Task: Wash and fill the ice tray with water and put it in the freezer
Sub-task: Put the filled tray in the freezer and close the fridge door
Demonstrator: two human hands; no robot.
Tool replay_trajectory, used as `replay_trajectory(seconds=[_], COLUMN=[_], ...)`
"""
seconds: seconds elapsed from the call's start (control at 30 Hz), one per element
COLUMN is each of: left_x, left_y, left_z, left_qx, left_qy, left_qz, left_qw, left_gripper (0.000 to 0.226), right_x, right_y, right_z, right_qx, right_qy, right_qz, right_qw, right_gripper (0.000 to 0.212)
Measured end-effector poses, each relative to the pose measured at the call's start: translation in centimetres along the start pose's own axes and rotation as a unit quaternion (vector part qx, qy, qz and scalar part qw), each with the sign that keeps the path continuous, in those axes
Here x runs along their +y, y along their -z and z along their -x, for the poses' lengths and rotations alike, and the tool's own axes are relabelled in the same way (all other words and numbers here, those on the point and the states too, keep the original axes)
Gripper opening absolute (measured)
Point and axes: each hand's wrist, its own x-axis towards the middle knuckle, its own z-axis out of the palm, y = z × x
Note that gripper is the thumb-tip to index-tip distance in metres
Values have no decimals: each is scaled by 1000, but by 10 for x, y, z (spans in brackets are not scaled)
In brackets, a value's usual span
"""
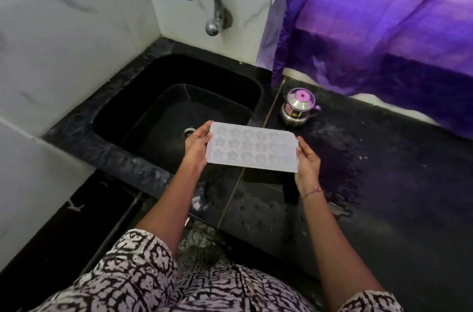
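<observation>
I hold the ice tray (252,150) level between both hands, my left hand (196,146) clasping its left short end and my right hand (307,163) clasping its right short end, each grip closed on the rim. The pale tray shows star and flower moulds, and I cannot tell whether water sits in them. It hangs above the front edge of the black counter (384,196), its left end over the dark sink (122,109). Beyond my left grip the chrome tap (207,2) curves from the tiled wall. Just beyond my right grip stands a small steel pot (298,107) with a pink lid.
</observation>
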Motion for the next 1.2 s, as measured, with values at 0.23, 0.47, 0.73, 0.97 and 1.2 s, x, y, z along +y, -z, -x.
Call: replay_trajectory(seconds=[0.23,0.47,0.73,0.97,1.2], left_x=[-4,-21,-41,-57,-86], left_y=[33,74,137,173,195], left_z=[44,91,151,205,274], left_qx=[89,183,293,355,424], left_qy=[-55,-92,-147,-190,-235], left_qz=[58,130,193,245,297], left_qw=[993,970,925,882,823], left_gripper=[33,30,31,31,31], right_x=[-2,6,46,66,90], right_y=[-22,-46,-78,-110,-121], right_z=[11,29,70,109,164], right_qx=[-98,-209,-323,-415,-478], right_qy=[-10,-18,-65,-94,-143], right_qz=[26,78,127,158,168], right_qw=[995,975,936,891,850], right_gripper=[34,34,30,30,31])
